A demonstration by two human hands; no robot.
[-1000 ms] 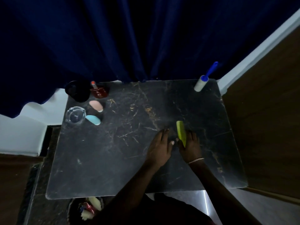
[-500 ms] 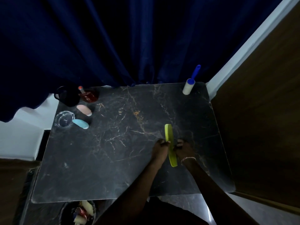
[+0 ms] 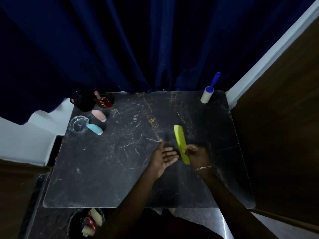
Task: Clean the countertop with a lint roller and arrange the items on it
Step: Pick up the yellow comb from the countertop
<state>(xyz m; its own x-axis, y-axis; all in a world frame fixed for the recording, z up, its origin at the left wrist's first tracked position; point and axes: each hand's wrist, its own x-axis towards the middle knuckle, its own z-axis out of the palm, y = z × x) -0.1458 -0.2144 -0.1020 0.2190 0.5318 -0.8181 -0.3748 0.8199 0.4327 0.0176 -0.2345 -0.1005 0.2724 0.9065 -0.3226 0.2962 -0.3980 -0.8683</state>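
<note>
1. the right hand (image 3: 196, 153) was closed around the lower end of a yellow-green comb (image 3: 180, 142), holding it just above the dark marble countertop (image 3: 103, 169), right of centre.
2. the left hand (image 3: 163, 156) lay open beside it, palm up, gripping nothing.
3. the comb's long axis ran near to far, its free end pointing away and slightly left.
4. to do this well, i judged the comb should go down with the grouped items, a blue tube (image 3: 95, 129) among them at the far left.
5. the lint roller (image 3: 208, 94) stood in the far right corner, untouched.
</note>
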